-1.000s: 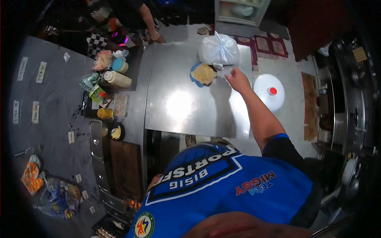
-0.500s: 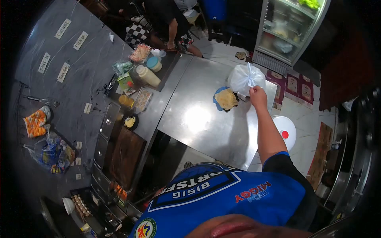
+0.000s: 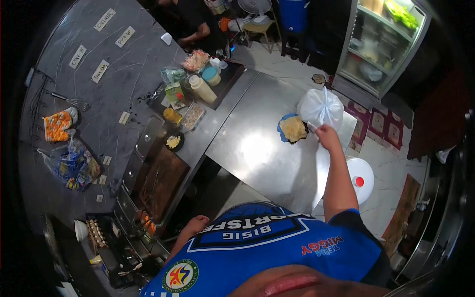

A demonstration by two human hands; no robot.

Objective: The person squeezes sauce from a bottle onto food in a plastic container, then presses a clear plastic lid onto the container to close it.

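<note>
My right hand point(image 3: 325, 137) is closed on a corner of a white plastic bag point(image 3: 321, 108), tied at the top, which rests at the far right part of the steel table point(image 3: 247, 133). Just left of the bag lies a stack of pale flat wrappers point(image 3: 293, 128) on blue plastic, with a dark dish edge showing beneath. My left hand point(image 3: 199, 222) hangs low by my shirt, near the table's front edge. Its fingers look curled in, and nothing shows in them.
Left of the table stand a squeeze bottle point(image 3: 202, 89), a blue-lidded tub point(image 3: 211, 75), a bowl of yellow shreds point(image 3: 173, 142) and a wooden board point(image 3: 166, 183). A white round container point(image 3: 359, 180) stands at the right. Another person point(image 3: 195, 24) is at the back left, near a glass-door fridge point(image 3: 383, 44).
My left hand has come into view by my shirt. My right hand has moved to a lower part of the bag. The view has shifted, and the person behind has changed posture.
</note>
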